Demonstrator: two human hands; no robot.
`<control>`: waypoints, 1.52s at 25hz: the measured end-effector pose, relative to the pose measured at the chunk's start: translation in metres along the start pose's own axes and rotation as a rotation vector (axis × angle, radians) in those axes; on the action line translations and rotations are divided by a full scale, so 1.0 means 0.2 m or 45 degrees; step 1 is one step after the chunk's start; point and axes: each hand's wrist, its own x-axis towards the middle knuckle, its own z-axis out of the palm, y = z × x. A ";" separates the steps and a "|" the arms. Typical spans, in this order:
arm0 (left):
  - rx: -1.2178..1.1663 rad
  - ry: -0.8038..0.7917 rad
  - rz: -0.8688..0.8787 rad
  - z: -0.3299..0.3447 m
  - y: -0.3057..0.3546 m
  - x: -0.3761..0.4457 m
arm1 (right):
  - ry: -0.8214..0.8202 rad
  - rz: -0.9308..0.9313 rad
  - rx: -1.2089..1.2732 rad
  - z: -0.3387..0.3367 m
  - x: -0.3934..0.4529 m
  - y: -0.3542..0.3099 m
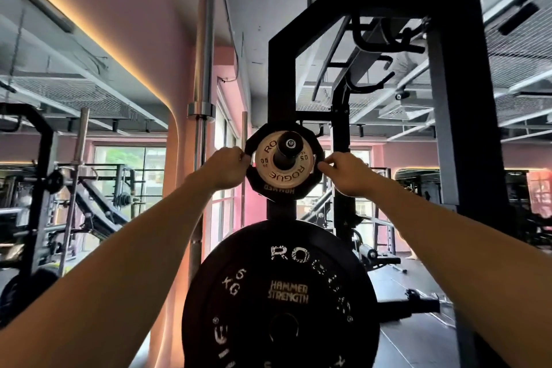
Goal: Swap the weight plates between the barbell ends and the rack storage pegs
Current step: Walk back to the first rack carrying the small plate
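A small white Rogue 0.5 plate (270, 170) sits on a storage peg (287, 149) of the black rack (280, 75), in front of a black multi-sided plate (254, 188). My left hand (228, 169) grips the black plate's left edge. My right hand (343, 175) pinches the plates' right edge; which plate it holds I cannot tell. Below hangs a large black 5 kg Rogue bumper plate (280, 302) on a lower peg.
A steel barbell (203, 75) stands upright just left of the rack. Another rack (38, 188) with a bar and benches fills the left side. Rack uprights (448, 128) stand at the right, with gear on the floor behind.
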 end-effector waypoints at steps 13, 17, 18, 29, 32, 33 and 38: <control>-0.279 0.078 -0.085 0.22 -0.06 0.29 | 0.007 0.218 0.507 0.21 0.28 0.00; -0.688 0.014 -0.167 0.14 -0.01 0.21 | -0.047 0.240 0.822 0.17 0.19 -0.01; -0.768 -0.001 -0.190 0.11 0.02 0.17 | -0.066 0.241 0.877 0.16 0.16 -0.01; -0.751 0.028 -0.204 -0.32 0.37 -0.36 | -0.105 0.131 1.060 -0.29 -0.36 -0.18; -0.769 0.024 -0.226 -0.40 0.48 -0.56 | -0.115 0.115 1.071 -0.42 -0.56 -0.20; -0.775 0.021 -0.234 -0.43 0.53 -0.62 | -0.125 0.123 1.076 -0.46 -0.63 -0.20; -0.815 -0.033 -0.283 -0.51 0.79 -0.87 | -0.130 0.181 1.086 -0.66 -0.93 -0.16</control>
